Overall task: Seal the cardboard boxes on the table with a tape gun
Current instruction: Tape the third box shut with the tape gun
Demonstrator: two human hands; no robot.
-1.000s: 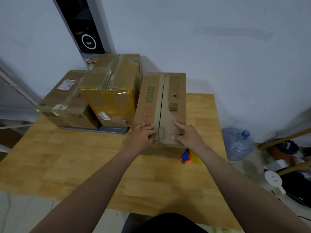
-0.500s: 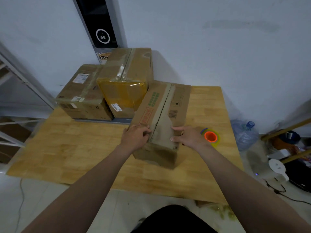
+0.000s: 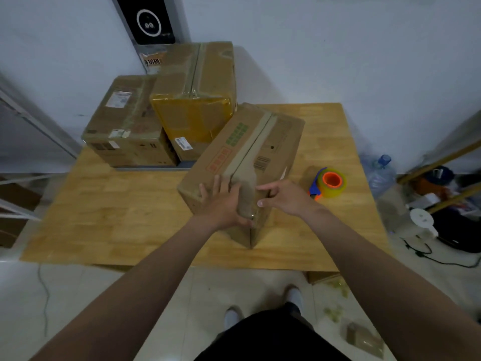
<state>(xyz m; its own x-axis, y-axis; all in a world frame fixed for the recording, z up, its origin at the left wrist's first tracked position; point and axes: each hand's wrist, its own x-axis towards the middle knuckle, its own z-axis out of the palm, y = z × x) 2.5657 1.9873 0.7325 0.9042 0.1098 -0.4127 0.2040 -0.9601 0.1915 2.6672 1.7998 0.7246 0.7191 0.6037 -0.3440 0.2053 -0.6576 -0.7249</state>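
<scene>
While the left hand (image 3: 223, 201) lies flat on the near end of the box (image 3: 244, 162), the right hand (image 3: 283, 196) hovers loosely spread, gripping nothing. Just beside it at three o'clock, the tape gun (image 3: 328, 183) rests on the tabletop (image 3: 117, 217); the box seam runs toward one o'clock.

A makeshift packing room: taped cardboard boxes (image 3: 161, 113) crowd the wooden table's (image 3: 117, 217) far-left corner; a water jug (image 3: 378, 173) and cables (image 3: 442, 256) clutter the tiled floor.

Wooden table (image 3: 125, 217) bears three boxes (image 3: 250, 152), tape gun (image 3: 329, 182).
</scene>
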